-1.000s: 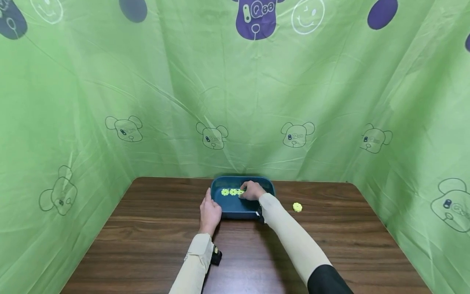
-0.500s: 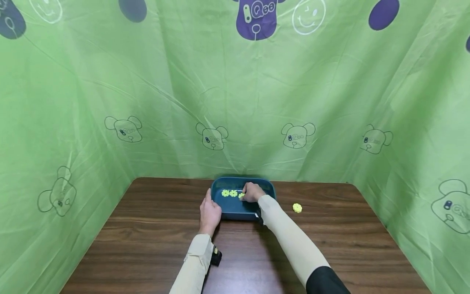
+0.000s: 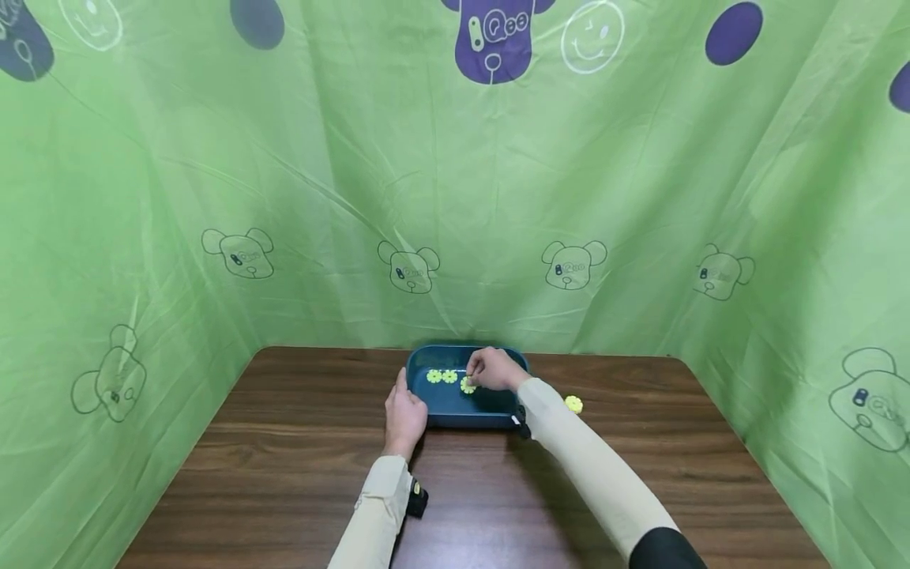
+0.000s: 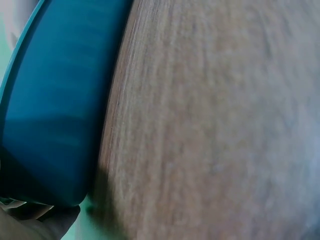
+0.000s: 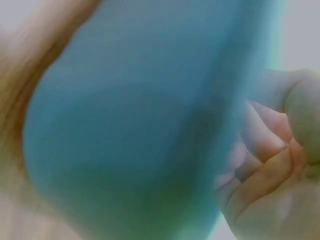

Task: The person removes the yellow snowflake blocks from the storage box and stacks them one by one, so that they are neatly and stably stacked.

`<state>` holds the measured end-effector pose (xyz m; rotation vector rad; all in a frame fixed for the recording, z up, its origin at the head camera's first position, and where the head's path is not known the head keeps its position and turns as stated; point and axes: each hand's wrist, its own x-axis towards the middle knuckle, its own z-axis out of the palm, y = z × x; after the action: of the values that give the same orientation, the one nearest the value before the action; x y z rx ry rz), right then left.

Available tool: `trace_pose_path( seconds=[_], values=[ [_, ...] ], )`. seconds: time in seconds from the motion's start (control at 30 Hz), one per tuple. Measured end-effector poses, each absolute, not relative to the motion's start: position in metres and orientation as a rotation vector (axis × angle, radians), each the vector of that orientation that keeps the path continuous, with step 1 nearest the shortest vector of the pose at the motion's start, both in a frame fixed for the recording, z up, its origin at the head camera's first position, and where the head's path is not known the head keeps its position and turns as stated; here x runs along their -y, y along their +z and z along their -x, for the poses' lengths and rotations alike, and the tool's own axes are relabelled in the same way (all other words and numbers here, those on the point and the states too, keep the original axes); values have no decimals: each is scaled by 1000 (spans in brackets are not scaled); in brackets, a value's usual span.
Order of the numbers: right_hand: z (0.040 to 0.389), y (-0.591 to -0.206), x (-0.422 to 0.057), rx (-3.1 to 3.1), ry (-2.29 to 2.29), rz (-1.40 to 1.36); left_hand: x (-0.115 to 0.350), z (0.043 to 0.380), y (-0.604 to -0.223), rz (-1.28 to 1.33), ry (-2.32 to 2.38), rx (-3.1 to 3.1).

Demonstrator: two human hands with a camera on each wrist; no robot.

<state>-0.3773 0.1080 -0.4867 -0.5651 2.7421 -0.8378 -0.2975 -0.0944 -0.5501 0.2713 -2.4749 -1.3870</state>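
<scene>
In the head view a dark blue tray (image 3: 442, 401) stands near the table's back edge. My left hand (image 3: 406, 415) lies along its left side, index finger straight beside the wall. The left wrist view shows fingertips (image 4: 62, 220) by the tray's lower corner. Inside the tray, two yellow flower-shaped pieces (image 3: 434, 377) sit side by side. Slightly nearer me and to their right is a third yellow flower-shaped piece (image 3: 466, 386), pinched at its edge by my right hand (image 3: 495, 369). Curled fingers (image 5: 265, 175) appear beyond the tray wall in the right wrist view; the piece is hidden there.
Another yellow flower-shaped piece (image 3: 573, 404) lies on the wooden table (image 3: 298, 442) right of the tray, partly behind my right sleeve (image 3: 569, 442). A green printed cloth (image 3: 490, 205) hangs close behind the tray and along both sides.
The third piece has shifted toward me and slightly right, away from the other two, with my right hand. The right wrist and forearm have swung right. My left hand keeps its place.
</scene>
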Motion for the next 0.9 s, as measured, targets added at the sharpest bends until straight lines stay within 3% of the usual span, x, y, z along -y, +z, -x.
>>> trace_pose_path(
  seconds=[0.17,0.37,0.9],
  values=[
    [375,-460,-136,-2736,-988,648,94,298,-550,-272,-1375,2480],
    [374,-445,-189,-2782,-1042,528,95,299,-550,-273,-1365,2477],
    [365,-469,-300,-2738,-842,344,94,298,-551,-264,-1390,2473]
  ],
)
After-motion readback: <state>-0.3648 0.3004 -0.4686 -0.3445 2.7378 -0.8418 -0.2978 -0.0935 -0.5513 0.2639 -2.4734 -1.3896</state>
